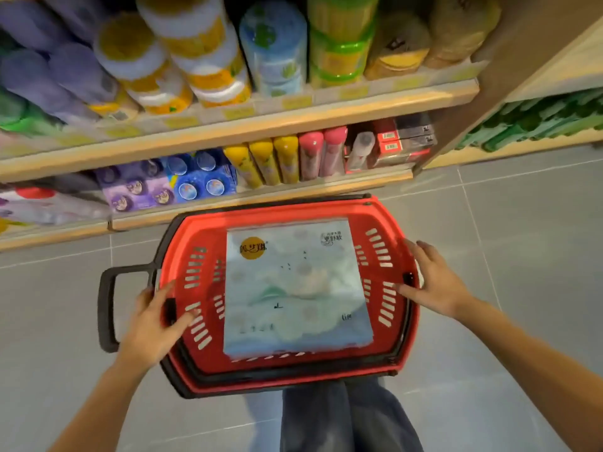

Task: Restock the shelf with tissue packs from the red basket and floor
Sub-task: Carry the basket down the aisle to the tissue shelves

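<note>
Jeans [349, 419]: lowest in view, partly under the basket
Left hand [153, 324]: grips the left rim of the red basket [293, 378], thumb on the inner wall
Right hand [435, 282]: grips the right rim
Tissue pack [297, 288]: lies flat inside the basket, between both hands
Shelf [248, 125]: behind the basket, filled with paper rolls [195, 53] and spray cans [287, 158]

The tissue pack [295, 288] lies flat in the basket [293, 213]. The left hand [153, 324] holds the basket's rim at 9 o'clock, beside the handle [106, 305]; the right hand [437, 282] holds it at 3 o'clock. The shelf [228, 132] stands at 12 o'clock, on the floor [522, 239].
</note>
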The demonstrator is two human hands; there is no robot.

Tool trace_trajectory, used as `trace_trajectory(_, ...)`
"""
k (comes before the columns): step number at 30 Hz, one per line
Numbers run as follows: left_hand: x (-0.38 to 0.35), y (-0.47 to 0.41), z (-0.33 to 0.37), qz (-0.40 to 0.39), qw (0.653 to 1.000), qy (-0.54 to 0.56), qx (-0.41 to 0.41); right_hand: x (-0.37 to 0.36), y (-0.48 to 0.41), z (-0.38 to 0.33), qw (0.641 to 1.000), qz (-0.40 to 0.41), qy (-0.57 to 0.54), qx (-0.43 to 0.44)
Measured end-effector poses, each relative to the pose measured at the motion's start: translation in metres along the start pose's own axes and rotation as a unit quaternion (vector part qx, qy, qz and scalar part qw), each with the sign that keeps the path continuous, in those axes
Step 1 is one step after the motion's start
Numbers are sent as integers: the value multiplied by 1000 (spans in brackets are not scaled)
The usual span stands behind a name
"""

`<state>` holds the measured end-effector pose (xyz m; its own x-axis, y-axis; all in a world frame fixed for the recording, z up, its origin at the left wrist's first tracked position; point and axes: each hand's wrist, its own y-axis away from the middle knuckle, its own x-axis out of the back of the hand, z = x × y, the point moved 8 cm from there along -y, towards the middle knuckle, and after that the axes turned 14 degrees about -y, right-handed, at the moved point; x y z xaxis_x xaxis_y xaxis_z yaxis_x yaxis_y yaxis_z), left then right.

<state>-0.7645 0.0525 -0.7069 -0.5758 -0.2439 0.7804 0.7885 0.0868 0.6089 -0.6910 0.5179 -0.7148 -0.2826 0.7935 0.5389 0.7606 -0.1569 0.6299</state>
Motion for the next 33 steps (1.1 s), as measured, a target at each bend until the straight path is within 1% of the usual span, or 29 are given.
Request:
trace_trajectory(3, -9, -9, -8, 70, 997, -23, -4, -18, -6, 8, 999, 11, -42, 21)
trace_trajectory(6, -12, -15, -23, 116, 993, 20, 18, -28, -11, 17, 994, 46, -84, 47)
trace_trajectory(10, -23, -31, -33, 93, 994, 53, 2, -37, -17, 33, 989, 85, -105, 59)
trace_trajectory(15, -24, -43, -36, 104, 992, 64, -10, -38, -21, 36, 983, 137, -109, 53)
trace_trajectory(17, -23, -45, -34, 101, 993, 61, -17, -36, -21, 35, 981, 145, -115, 52)
trace_trajectory(24, -23, -29, -20, 106, 992, 43, -44, -23, -22, 27, 985, 119, -116, 44)
trace_trajectory(26, -18, -22, -18, 107, 991, 57, -54, -15, -21, 20, 986, 113, -112, 45)
trace_trajectory(31, 18, 4, -17, 118, 990, 62, -47, 15, -9, -13, 987, 103, -105, 66)
trace_trajectory(33, 41, 22, -17, 133, 989, 59, -34, 30, -2, -31, 984, 103, -113, 89)
